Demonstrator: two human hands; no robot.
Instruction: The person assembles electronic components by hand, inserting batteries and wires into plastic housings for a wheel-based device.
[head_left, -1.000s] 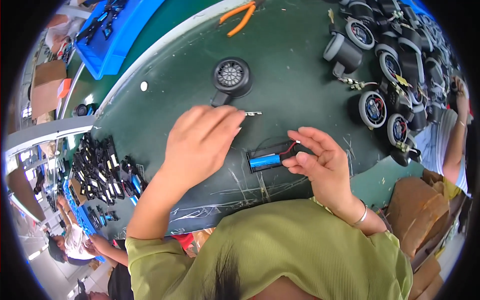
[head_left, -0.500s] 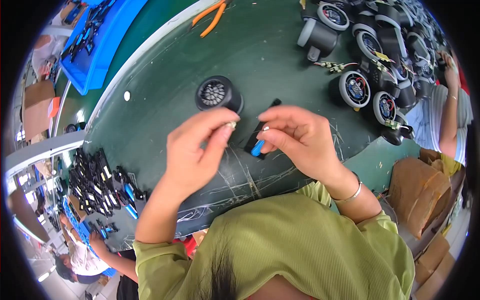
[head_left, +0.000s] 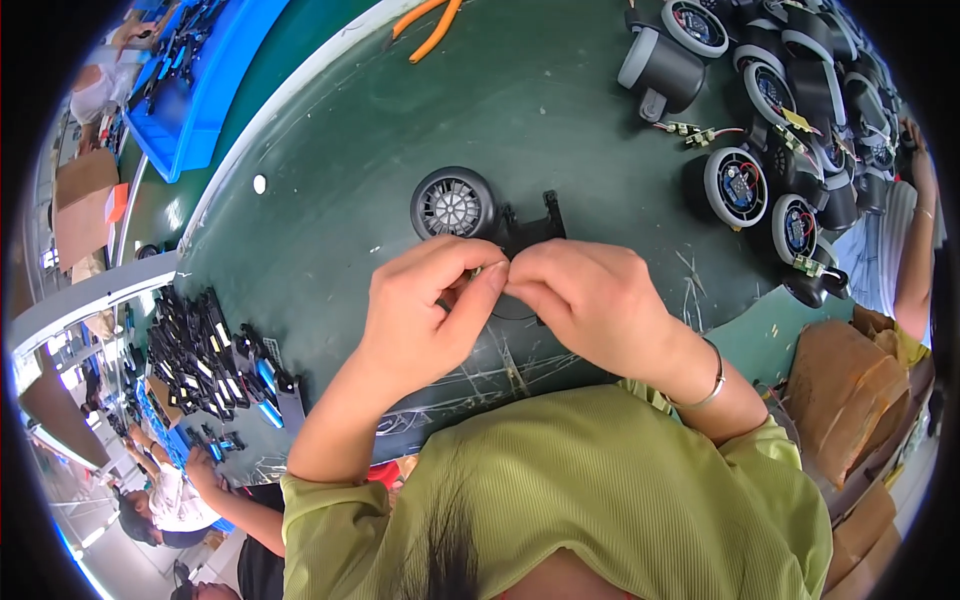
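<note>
My left hand [head_left: 425, 300] and my right hand [head_left: 590, 290] meet over the middle of the table, thumbs and forefingers pinched tip to tip. The fingers hide most of what they hold. Half a second ago, a small white wire connector showed in the right pinch and a tiny pale piece in the left. Just beyond the left hand lies a black round housing [head_left: 452, 205] with a grey slotted, fan-like face. A black bracket-like part [head_left: 545, 222] sticks out beyond the right fingers, partly covered by them.
Many black housings with grey rims [head_left: 738, 188] and wired boards crowd the right. Orange-handled pliers [head_left: 432, 35] lie at the far edge. At left are a pile of black parts [head_left: 205, 350] and a blue tray [head_left: 185, 120]. Cardboard [head_left: 845, 390] stands right; other people work on both sides.
My hands have come together from a small gap, and their fingertips now meet. The small white connector has gone from sight between them. The view has shifted slightly.
</note>
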